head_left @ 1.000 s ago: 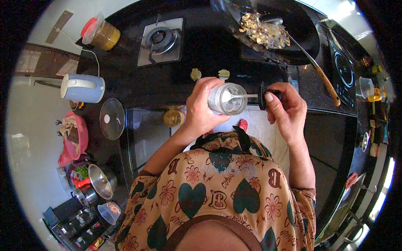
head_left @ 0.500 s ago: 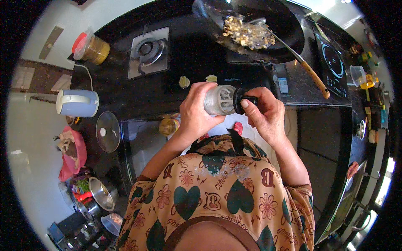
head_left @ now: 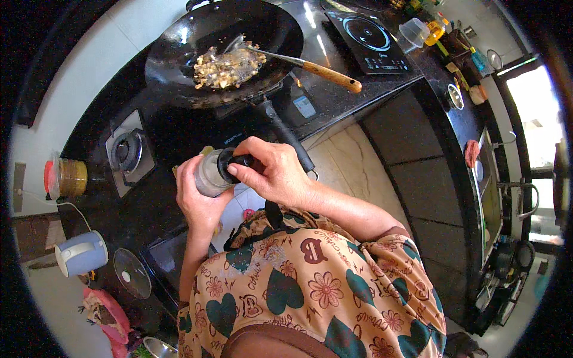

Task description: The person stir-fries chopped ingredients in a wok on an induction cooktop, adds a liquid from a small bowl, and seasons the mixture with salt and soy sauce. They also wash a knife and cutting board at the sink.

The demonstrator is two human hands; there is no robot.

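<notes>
My left hand point(head_left: 197, 200) is wrapped round a clear jar point(head_left: 209, 175) with pale contents, held tilted in front of my body. The fingers of my right hand point(head_left: 273, 172) pinch a black lid point(head_left: 228, 164) by its knob, against the jar's mouth. Whether the lid is fully seated I cannot tell. Beyond the hands, a large black wok point(head_left: 167, 65) sits on the stove and holds chopped, browned pieces point(head_left: 224, 68). A spatula point(head_left: 325, 73) with a wooden handle rests in it.
The wok's long black handle point(head_left: 286, 134) points toward me, close to my right hand. A gas burner point(head_left: 128, 152) lies to the left. At the right back are an induction cooktop point(head_left: 370, 39) and a plastic tub point(head_left: 413, 33). A blue kettle point(head_left: 82, 253) and glass lid point(head_left: 132, 274) stand left.
My view has turned to the right, so the counter and wok appear further left. The lid now sits closer against the jar's mouth. Both hands keep their hold.
</notes>
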